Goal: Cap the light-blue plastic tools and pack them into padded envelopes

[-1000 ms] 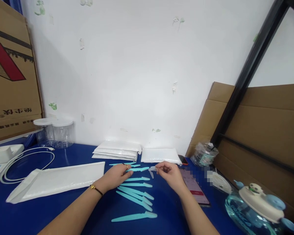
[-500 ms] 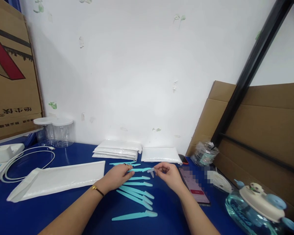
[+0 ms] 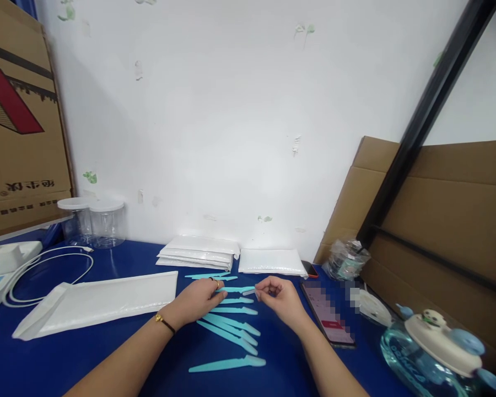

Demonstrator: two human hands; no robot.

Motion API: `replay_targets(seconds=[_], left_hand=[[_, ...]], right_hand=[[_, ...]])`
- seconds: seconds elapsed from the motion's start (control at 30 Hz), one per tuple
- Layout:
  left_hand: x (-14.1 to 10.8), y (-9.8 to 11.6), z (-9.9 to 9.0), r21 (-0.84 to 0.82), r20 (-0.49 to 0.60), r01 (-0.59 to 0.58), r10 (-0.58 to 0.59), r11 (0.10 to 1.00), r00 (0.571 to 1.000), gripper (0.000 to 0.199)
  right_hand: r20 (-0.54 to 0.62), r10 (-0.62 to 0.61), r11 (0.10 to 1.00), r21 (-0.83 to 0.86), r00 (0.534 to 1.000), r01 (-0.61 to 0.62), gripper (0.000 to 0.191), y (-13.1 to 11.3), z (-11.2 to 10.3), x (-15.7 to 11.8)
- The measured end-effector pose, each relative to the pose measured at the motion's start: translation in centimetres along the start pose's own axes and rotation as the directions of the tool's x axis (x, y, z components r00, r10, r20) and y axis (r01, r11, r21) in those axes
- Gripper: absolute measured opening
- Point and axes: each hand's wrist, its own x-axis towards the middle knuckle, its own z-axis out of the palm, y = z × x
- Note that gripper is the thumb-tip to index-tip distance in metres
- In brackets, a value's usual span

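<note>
Head view shows the left hand (image 3: 198,300) pinching a turquoise plastic stick (image 3: 235,289) just above the blue bench (image 3: 107,353), while the right hand (image 3: 281,300) grips its clear tip (image 3: 250,291). More sticks (image 3: 231,325) lie below them; a phone (image 3: 328,314) sits right, white pouches (image 3: 198,252) behind.

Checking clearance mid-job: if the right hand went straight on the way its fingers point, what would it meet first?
Probably the left hand, which holds the same thin turquoise plastic stick that the right hand pinches; depth is unclear.
</note>
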Motion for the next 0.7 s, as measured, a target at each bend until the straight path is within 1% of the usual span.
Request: replay_targets(seconds=[0.13, 0.3, 0.7], left_hand=[[0.0, 0.2, -0.2, -0.017, 0.019, 0.017, -0.016, 1.000, 1.000, 0.040], [-0.1, 0.2, -0.7, -0.007, 0.012, 0.051, -0.051, 0.999, 0.999, 0.039], [-0.1, 0.1, -0.7, -0.016, 0.010, 0.049, -0.049, 0.999, 0.999, 0.042]], right_hand=[[-0.017, -0.005, 1.000, -0.028, 1.000, 0.005, 0.024, -0.1, -0.6, 0.1], [-0.074, -0.029, 0.999, -0.027, 0.997, 0.027, 0.024, -0.2, -1.7, 0.2], [-0.060, -0.028, 0.999, -0.030, 0.998, 0.027, 0.021, -0.3, -1.2, 0.1]])
